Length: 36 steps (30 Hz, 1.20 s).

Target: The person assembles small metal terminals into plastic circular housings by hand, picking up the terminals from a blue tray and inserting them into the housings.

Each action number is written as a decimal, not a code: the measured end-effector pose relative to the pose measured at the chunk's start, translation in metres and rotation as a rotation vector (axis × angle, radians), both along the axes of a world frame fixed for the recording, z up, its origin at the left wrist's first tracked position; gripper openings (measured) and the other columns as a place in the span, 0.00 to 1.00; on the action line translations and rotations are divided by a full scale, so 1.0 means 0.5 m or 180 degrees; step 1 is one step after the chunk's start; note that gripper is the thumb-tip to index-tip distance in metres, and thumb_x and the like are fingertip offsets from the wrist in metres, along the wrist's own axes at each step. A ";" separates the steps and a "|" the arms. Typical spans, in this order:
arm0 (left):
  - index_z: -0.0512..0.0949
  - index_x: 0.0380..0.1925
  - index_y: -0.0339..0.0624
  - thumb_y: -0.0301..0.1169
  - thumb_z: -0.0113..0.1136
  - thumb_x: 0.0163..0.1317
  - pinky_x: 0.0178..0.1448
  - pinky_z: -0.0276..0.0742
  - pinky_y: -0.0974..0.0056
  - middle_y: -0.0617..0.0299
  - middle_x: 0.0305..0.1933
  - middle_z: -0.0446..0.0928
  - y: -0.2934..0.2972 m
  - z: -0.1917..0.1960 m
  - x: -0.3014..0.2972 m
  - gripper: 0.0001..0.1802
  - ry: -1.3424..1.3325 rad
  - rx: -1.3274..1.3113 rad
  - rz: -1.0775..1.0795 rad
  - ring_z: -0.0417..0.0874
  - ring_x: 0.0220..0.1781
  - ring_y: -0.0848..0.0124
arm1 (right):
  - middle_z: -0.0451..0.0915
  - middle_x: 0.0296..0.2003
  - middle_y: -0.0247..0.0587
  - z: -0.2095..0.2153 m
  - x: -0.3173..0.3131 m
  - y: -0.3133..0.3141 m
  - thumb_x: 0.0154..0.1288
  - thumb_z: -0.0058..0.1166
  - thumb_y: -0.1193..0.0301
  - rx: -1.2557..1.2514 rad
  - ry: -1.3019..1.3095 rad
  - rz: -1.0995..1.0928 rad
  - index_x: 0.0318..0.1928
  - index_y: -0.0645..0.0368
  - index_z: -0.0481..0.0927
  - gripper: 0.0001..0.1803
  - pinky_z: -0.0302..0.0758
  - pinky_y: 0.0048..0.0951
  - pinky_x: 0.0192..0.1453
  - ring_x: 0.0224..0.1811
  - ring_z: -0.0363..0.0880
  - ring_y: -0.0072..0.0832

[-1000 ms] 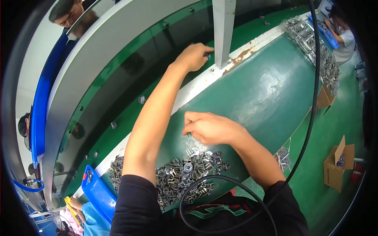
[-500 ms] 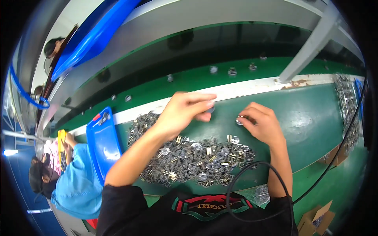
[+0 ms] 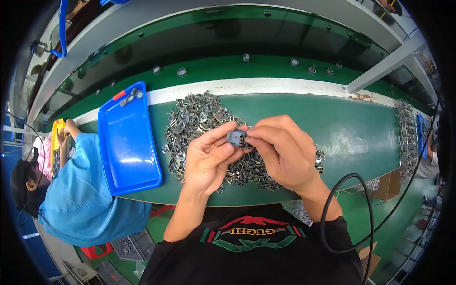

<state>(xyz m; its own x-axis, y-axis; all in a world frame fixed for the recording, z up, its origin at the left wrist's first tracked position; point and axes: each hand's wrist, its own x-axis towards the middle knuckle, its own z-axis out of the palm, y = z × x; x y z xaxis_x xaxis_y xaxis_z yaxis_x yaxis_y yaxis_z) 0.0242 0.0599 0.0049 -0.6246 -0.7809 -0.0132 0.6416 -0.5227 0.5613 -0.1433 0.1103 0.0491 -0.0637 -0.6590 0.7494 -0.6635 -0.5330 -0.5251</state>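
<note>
In front of my chest, my left hand grips a round grey plastic housing between thumb and fingers, its open side turned to the right. Small metal contacts show inside it. My right hand is closed in a pinch at that open side, its fingertips on a small metal part that they largely hide. Beneath and around both hands spreads a heap of small metal parts on the green table.
A blue tray with several grey housings in one corner stands at the left. Past the white ledge runs a green belt carrying spaced housings. A co-worker in blue sits at the left. A black cable loops by my right arm.
My hands have come together over the heap; before, they were apart, each holding a small item. The view has shifted, showing more of the blue tray.
</note>
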 end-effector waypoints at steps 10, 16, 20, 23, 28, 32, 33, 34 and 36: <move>0.78 0.55 0.26 0.13 0.66 0.58 0.55 0.86 0.63 0.46 0.45 0.84 0.020 -0.029 0.048 0.23 -0.0470 -0.0253 0.0393 0.86 0.45 0.68 | 0.79 0.33 0.38 -0.019 0.046 -0.011 0.51 0.65 0.82 0.0252 0.0587 0.0060 0.35 0.62 0.79 0.11 0.77 0.31 0.27 0.30 0.82 0.34; 0.79 0.54 0.27 0.12 0.65 0.57 0.55 0.84 0.68 0.44 0.52 0.82 0.009 -0.025 0.052 0.22 -0.1140 -0.0616 0.0667 0.86 0.48 0.68 | 0.82 0.33 0.41 -0.065 0.061 -0.028 0.53 0.66 0.83 0.0301 0.0673 -0.0099 0.37 0.63 0.82 0.10 0.79 0.30 0.30 0.30 0.83 0.34; 0.79 0.54 0.27 0.11 0.65 0.57 0.54 0.84 0.67 0.45 0.50 0.83 0.000 -0.028 0.033 0.22 -0.1112 -0.0402 0.0620 0.86 0.47 0.68 | 0.83 0.34 0.42 -0.101 0.062 -0.035 0.56 0.65 0.83 0.0188 0.0010 -0.0261 0.38 0.64 0.83 0.09 0.81 0.28 0.31 0.31 0.84 0.33; 0.79 0.54 0.27 0.11 0.65 0.57 0.53 0.85 0.66 0.45 0.48 0.84 -0.009 -0.028 0.012 0.22 -0.1114 -0.0273 0.0569 0.87 0.46 0.67 | 0.83 0.34 0.41 -0.119 0.058 -0.043 0.55 0.65 0.82 0.0055 -0.0220 -0.0373 0.38 0.63 0.82 0.09 0.80 0.28 0.30 0.31 0.84 0.33; 0.79 0.52 0.26 0.12 0.66 0.56 0.51 0.86 0.65 0.45 0.46 0.84 -0.032 -0.052 -0.004 0.21 -0.1017 -0.0313 0.0541 0.88 0.44 0.66 | 0.83 0.34 0.41 -0.128 0.045 -0.044 0.55 0.65 0.81 0.0019 -0.0553 -0.0484 0.38 0.62 0.82 0.09 0.79 0.30 0.29 0.29 0.84 0.35; 0.79 0.51 0.26 0.12 0.69 0.53 0.52 0.87 0.63 0.40 0.48 0.83 -0.032 -0.041 -0.016 0.23 -0.0703 -0.0542 0.0592 0.88 0.46 0.62 | 0.82 0.33 0.40 -0.088 0.011 -0.025 0.53 0.67 0.81 -0.0111 -0.0624 -0.0528 0.37 0.61 0.83 0.10 0.79 0.29 0.28 0.28 0.83 0.33; 0.79 0.52 0.25 0.11 0.68 0.52 0.52 0.88 0.62 0.39 0.49 0.82 -0.031 -0.036 -0.015 0.24 -0.0484 -0.0619 0.0645 0.88 0.48 0.61 | 0.82 0.33 0.40 -0.076 0.007 -0.023 0.52 0.67 0.81 -0.0231 -0.0633 -0.0592 0.36 0.61 0.83 0.10 0.79 0.29 0.28 0.28 0.83 0.32; 0.78 0.52 0.24 0.10 0.68 0.50 0.53 0.88 0.60 0.37 0.51 0.81 -0.035 -0.041 -0.011 0.26 -0.0305 -0.0689 0.0583 0.87 0.49 0.58 | 0.80 0.33 0.38 -0.063 0.003 -0.025 0.50 0.69 0.81 -0.0244 -0.0594 -0.0441 0.36 0.61 0.83 0.11 0.77 0.28 0.27 0.28 0.82 0.31; 0.77 0.53 0.24 0.10 0.68 0.50 0.52 0.88 0.60 0.37 0.52 0.81 -0.027 -0.039 -0.006 0.26 -0.0330 -0.0708 0.0536 0.87 0.49 0.58 | 0.80 0.33 0.37 -0.059 0.009 -0.024 0.48 0.69 0.81 -0.0146 -0.0559 -0.0318 0.35 0.61 0.83 0.12 0.77 0.27 0.26 0.27 0.82 0.30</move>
